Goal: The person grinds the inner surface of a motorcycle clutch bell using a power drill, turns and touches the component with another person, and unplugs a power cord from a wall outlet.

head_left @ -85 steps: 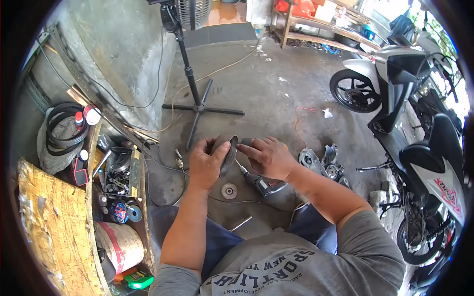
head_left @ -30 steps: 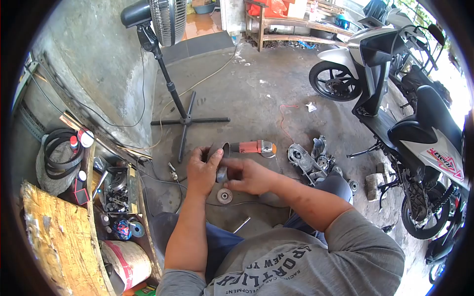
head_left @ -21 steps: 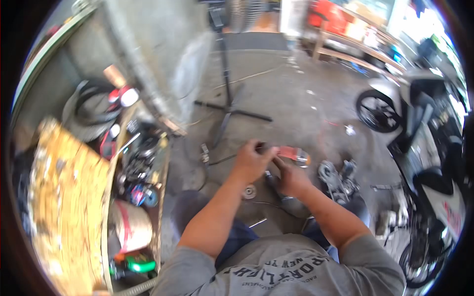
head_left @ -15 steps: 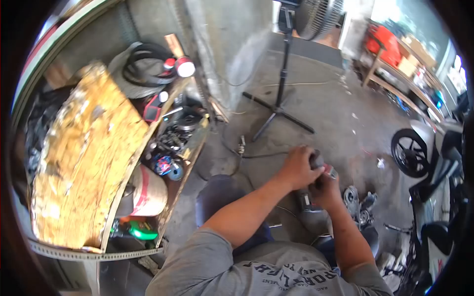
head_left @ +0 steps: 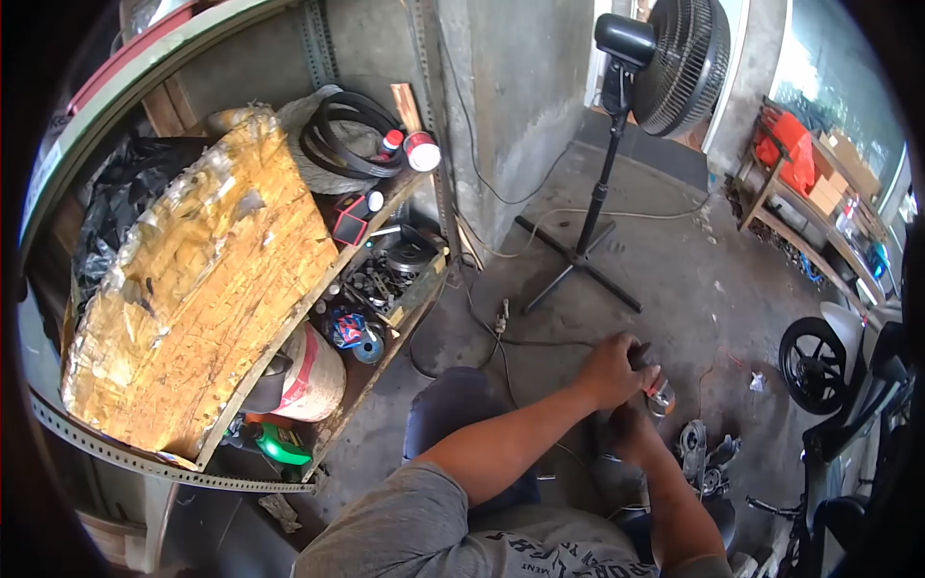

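My left hand point(head_left: 614, 371) is closed around the dark upper end of a dark-and-red power tool point(head_left: 659, 395). My right hand point(head_left: 632, 430) is wrapped round its lower part, just below and touching or nearly touching the left. A red section with a pale, shiny end sticks out to the right of my fingers. The rest of the tool is hidden by both hands, so its exact kind does not show. On the floor to the right of my right hand lie grey metal engine parts point(head_left: 696, 448).
A shelf rack on the left holds a worn yellow foam slab point(head_left: 207, 299), black belts point(head_left: 332, 135), a bucket point(head_left: 313, 376) and a green bottle point(head_left: 281, 445). A standing fan point(head_left: 594, 207) is ahead. Cables point(head_left: 501, 323) cross the floor. A motorcycle wheel point(head_left: 811, 366) stands at right.
The camera view has shifted, so the surroundings appear farther right and mostly lower. Both hands stay together on the tool, which appears turned slightly; its dark lower block is now hidden.
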A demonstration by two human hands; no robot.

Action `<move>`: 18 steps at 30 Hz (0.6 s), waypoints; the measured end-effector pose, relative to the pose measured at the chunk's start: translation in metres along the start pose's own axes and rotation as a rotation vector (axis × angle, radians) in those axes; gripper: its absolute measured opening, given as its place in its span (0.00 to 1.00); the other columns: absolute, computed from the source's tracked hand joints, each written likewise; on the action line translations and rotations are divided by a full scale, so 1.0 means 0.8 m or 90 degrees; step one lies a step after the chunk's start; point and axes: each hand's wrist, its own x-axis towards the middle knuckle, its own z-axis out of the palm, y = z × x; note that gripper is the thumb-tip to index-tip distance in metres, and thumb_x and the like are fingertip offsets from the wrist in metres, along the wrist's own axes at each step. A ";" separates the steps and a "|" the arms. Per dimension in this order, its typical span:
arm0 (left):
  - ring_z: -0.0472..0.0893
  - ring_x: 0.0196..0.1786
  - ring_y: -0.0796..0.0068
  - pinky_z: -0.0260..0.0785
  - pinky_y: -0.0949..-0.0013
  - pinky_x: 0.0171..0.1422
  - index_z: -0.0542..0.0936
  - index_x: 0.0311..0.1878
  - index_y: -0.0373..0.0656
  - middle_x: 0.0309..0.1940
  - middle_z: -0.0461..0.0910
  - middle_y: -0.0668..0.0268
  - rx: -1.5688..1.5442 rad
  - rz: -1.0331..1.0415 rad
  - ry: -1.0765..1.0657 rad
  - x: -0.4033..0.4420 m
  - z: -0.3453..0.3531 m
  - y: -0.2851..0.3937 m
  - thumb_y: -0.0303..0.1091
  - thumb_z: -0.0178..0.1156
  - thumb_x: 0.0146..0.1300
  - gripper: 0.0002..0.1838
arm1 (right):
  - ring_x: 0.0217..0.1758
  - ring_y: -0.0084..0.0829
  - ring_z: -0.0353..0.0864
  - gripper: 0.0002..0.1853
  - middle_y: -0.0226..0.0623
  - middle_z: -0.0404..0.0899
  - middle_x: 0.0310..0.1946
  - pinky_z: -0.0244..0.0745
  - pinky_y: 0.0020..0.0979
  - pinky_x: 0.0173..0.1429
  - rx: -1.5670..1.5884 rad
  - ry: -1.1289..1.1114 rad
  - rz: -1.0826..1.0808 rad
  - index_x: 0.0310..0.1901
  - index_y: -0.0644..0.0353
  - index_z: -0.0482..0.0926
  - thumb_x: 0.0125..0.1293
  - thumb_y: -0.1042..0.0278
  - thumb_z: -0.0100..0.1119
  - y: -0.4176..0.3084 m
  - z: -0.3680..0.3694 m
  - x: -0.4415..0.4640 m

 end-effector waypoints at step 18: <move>0.84 0.44 0.58 0.77 0.63 0.53 0.80 0.52 0.32 0.44 0.85 0.51 -0.039 -0.047 -0.030 0.000 -0.010 0.006 0.44 0.72 0.57 0.27 | 0.28 0.26 0.72 0.33 0.35 0.78 0.30 0.69 0.29 0.34 0.132 0.034 0.017 0.69 0.60 0.70 0.59 0.72 0.61 -0.058 -0.029 -0.016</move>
